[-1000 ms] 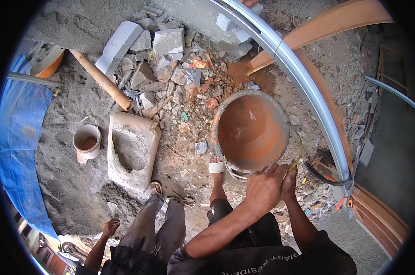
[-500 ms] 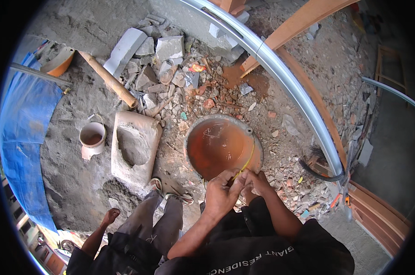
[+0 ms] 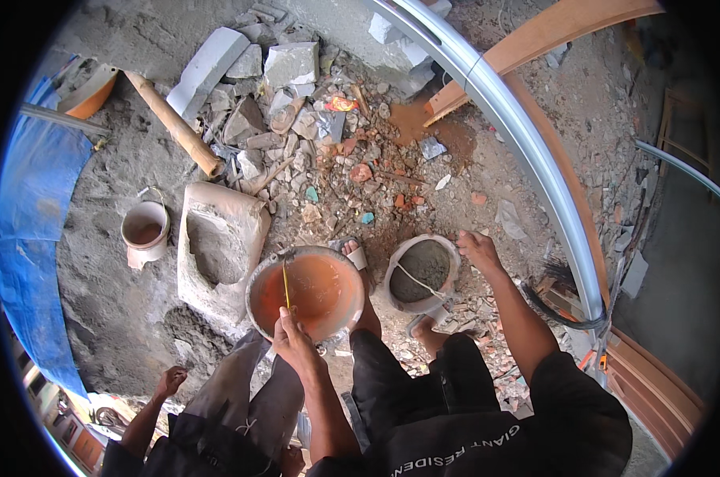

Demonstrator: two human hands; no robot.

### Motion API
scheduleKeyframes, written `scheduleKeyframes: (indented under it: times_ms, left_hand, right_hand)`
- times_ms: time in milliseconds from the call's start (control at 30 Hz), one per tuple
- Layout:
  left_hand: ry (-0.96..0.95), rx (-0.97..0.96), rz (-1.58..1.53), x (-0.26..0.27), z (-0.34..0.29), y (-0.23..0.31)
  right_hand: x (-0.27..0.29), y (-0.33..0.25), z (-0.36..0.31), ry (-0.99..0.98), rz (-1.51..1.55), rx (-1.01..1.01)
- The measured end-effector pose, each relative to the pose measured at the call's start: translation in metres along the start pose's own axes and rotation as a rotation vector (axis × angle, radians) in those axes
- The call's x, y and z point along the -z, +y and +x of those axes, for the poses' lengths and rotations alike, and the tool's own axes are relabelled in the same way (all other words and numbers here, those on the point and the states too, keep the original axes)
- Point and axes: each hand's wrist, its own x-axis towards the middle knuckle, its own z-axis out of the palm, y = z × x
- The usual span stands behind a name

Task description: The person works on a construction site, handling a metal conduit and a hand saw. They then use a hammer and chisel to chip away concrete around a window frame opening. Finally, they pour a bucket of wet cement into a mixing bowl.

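Observation:
My left hand (image 3: pixel 294 338) is closed around the yellow cord handle of a round grey bucket (image 3: pixel 258 296), near its front rim. The cord runs across the opening from the far rim to my fingers. Inside, the bucket is stained orange-brown and shows no mortar. To its right, a second bucket (image 3: pixel 454 274) holds wet grey mortar (image 3: pixel 420 266), with a pale rope handle lying across it. Just beyond that bucket's right rim is my right hand (image 3: pixel 479 248), its fingers loosely bent and apart, with nothing visible in them.
A co-worker's hand (image 3: pixel 171 380) hangs at lower left. Near it stand a mortar-crusted pale tub (image 3: pixel 258 222) and a small pail (image 3: pixel 159 248). Broken blocks (image 3: pixel 292 63) and rubble lie ahead. A long metal channel (image 3: pixel 527 151) and wooden boards (image 3: pixel 566 32) cross the right side.
The orange-stained bucket has moved left in my left hand. My right hand has left its handle and moved right. The mortar bucket now shows where the first one hid it.

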Motion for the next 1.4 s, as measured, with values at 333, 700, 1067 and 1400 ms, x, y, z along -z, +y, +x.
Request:
scheduleKeyframes:
  times_ms: [333, 700, 1067, 1400]
  left_hand:
    - [0.165, 0.181, -0.198, -0.048, 0.128, -0.083]
    - [0.068, 0.274, -0.331, -0.095, 0.168, -0.117]
    - [-0.052, 0.274, -0.191, -0.100, 0.172, -0.115]
    - [-0.047, 0.280, -0.231, -0.088, 0.170, -0.124]
  right_hand:
    - [-0.161, -0.114, 0.237, 0.144, -0.695, 0.240]
    - [-0.255, -0.153, 0.402, 0.252, -0.896, 0.335]
    - [-0.286, -0.136, 0.508, 0.424, -0.909, 0.263]
    - [-0.332, -0.142, 0.489, 0.576, -0.936, 0.176]
